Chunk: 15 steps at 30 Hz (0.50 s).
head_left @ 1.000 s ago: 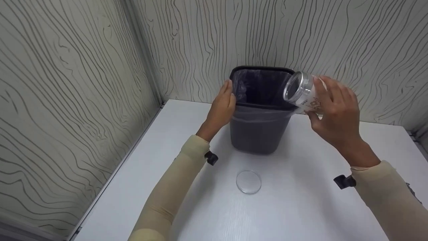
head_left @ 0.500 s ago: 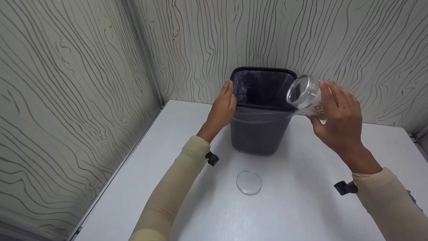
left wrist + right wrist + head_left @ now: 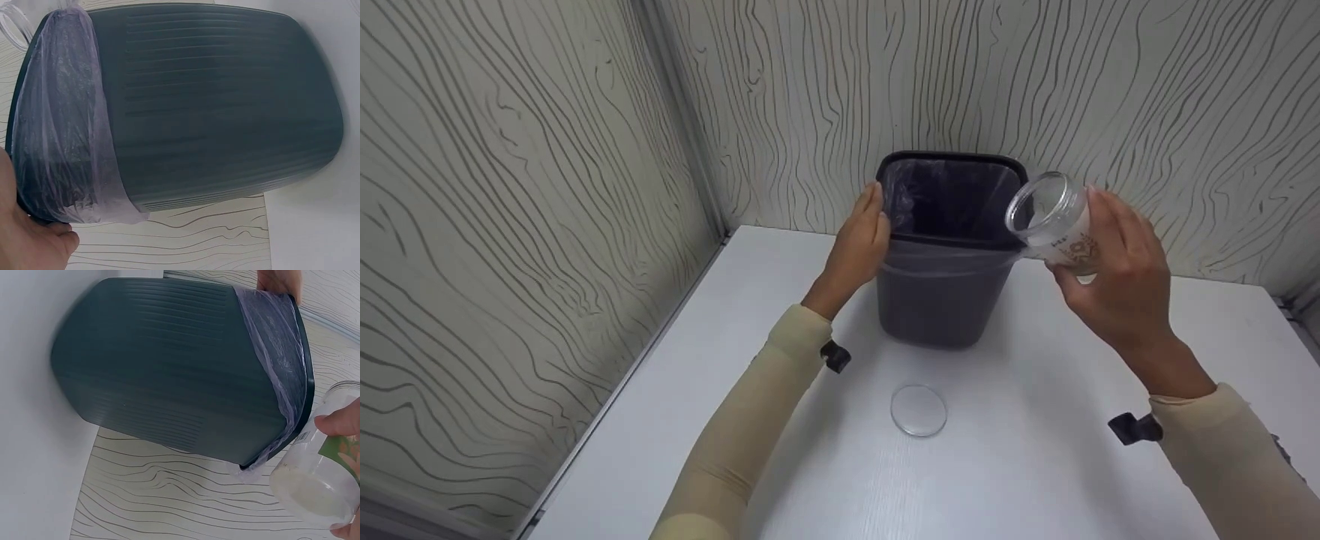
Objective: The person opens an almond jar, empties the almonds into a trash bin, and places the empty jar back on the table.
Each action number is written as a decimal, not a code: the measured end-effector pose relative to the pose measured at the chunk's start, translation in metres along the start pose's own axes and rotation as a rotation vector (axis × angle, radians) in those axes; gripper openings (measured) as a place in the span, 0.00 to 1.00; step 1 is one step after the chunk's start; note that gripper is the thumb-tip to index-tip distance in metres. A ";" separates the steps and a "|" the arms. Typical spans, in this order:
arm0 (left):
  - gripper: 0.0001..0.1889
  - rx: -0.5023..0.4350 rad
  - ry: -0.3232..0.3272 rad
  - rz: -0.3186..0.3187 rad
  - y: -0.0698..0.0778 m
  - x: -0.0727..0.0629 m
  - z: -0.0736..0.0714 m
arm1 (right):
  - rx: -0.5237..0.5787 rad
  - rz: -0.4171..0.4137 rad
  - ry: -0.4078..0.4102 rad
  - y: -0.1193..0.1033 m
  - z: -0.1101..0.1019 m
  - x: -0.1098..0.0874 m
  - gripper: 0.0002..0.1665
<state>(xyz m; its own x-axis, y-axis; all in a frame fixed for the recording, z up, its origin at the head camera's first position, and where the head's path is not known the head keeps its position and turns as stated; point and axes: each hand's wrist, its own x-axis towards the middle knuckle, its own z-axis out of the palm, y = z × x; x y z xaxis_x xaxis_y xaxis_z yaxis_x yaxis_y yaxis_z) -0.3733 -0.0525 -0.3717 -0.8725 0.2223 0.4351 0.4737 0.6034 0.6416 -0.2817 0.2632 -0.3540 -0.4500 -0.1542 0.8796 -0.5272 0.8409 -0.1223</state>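
A clear jar (image 3: pixel 1057 217) with a printed label is gripped around its body by my right hand (image 3: pixel 1125 277). It leans with its open mouth facing left, beside the bin's right rim. In the right wrist view, the jar (image 3: pixel 309 486) shows a green patch on its label and a pale area near its base; whether that is contents is unclear. My left hand (image 3: pixel 855 240) rests fairly straight fingers against the left side of the dark rubbish bin (image 3: pixel 941 300) at the rim. A translucent bin liner (image 3: pixel 70 124) is folded over the rim.
A clear round lid (image 3: pixel 919 410) lies flat on the white table (image 3: pixel 997 465) in front of the bin. Patterned walls (image 3: pixel 810 90) stand behind and to the left.
The jar and my right hand have shifted slightly right and down, away from the bin opening, and the jar's mouth has turned upward. My left hand stays on the bin.
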 end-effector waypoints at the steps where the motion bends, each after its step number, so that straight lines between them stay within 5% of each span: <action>1: 0.29 -0.003 -0.002 -0.003 0.000 0.000 0.000 | 0.001 0.007 0.002 0.000 0.000 -0.001 0.54; 15: 0.29 -0.003 0.008 0.011 -0.001 0.000 0.001 | 0.050 0.086 0.006 0.000 0.000 -0.008 0.58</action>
<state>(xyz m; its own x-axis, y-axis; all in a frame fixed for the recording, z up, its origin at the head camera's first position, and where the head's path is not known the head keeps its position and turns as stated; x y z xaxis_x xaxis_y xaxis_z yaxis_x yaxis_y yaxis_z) -0.3734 -0.0524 -0.3729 -0.8662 0.2229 0.4473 0.4838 0.5985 0.6385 -0.2782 0.2649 -0.3609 -0.4907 -0.0790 0.8678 -0.5221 0.8240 -0.2201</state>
